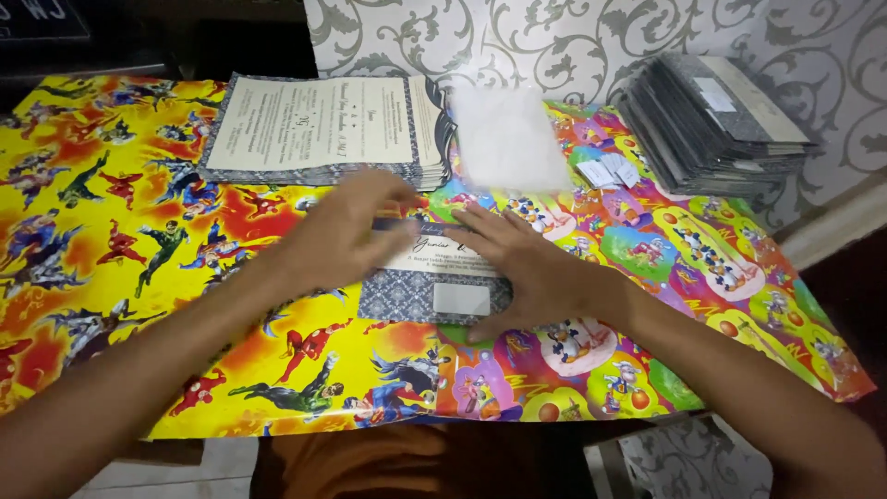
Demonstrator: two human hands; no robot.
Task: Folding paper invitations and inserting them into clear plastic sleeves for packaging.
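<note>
Cartoon-printed wrapping paper (120, 222) covers the whole table, yellow with caped heroes on the left half, multicoloured with duck figures on the right. At its far edge lies a stack of cream invitation sheets (319, 125) with a patterned grey border, and at the far right a leaning pile of dark grey envelopes (716, 120). Between them rests a bundle of clear plastic sleeves (508, 139), with a few small white labels (610, 173) just beside it.

Closer in, at the centre, sits a single folded invitation card (430, 282), grey damask with a pale address window, its long axis running left to right across the person's front. Both hands lie flat on it with fingers spread, gripping nothing. The left hand (346, 231) presses the card's upper left part and looks blurred; the right hand (527, 268) covers its right end, palm down. The card lies directly under both hands, neither one clearly nearer.
</note>
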